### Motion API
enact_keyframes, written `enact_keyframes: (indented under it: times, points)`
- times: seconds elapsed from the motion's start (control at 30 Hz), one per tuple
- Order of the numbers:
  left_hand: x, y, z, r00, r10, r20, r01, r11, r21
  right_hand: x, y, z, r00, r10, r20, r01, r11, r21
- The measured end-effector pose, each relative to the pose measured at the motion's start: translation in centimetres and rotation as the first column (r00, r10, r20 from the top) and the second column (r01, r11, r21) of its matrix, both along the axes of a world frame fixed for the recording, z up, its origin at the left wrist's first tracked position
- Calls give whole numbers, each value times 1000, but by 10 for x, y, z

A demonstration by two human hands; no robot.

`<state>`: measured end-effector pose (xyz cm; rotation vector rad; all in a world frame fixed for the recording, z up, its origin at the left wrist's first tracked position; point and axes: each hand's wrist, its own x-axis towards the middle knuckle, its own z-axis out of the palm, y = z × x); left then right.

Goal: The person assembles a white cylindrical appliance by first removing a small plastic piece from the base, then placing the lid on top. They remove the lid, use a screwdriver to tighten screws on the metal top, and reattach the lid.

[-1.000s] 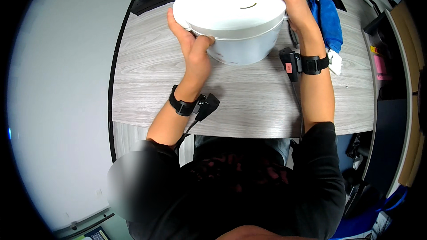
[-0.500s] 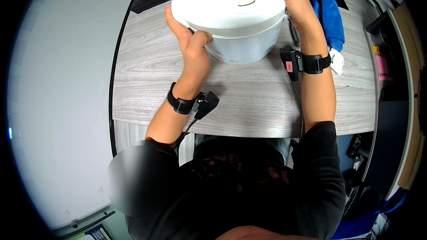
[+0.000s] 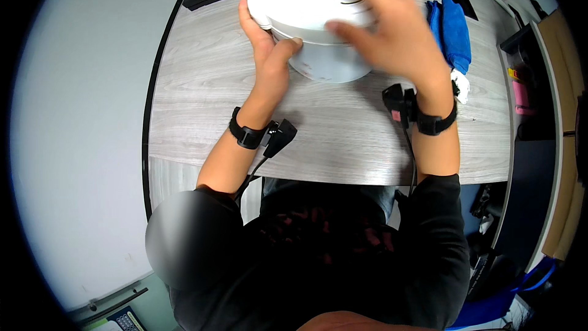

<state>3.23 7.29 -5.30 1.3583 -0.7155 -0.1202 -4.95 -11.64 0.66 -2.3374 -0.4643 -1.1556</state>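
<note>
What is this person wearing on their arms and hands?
The left hand and right hand are bare. Each arm has a black wrist strap carrying an angular black device with a thin dark cable; the right one bears a pinkish label. Black sleeves end near the elbows.

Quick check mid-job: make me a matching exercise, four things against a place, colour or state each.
Things:
1. left hand
2. cloth
3. right hand
4. tub

Matches:
A. over the lid, blurred
B. topped by a white lid
C. at the tub's left side, thumb on its front
D. blue, right of the tub

Pairs: 1-C, 2-D, 3-A, 4-B
</note>
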Motion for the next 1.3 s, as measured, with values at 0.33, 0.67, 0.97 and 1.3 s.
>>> enact_keyframes:
  times: [0.33, 0.67, 0.97, 1.3]
  points:
    - [4, -5, -14, 998, -51, -37, 45, 988, -147, 0, 21, 16, 991, -110, -77, 67, 903, -424]
    - [10, -10, -22, 996, 24, -80, -34, 991, -128, 7, 28, 29, 986, -128, -104, 29, 755, -655]
    - [9, -24, -25, 992, 110, -61, -121, 969, -216, 11, 30, 13, 993, -102, 53, 107, 658, -746]
    - [8, -26, -22, 992, 102, -71, -117, 961, -249, 8, 27, 9, 994, -88, 68, 109, 639, -762]
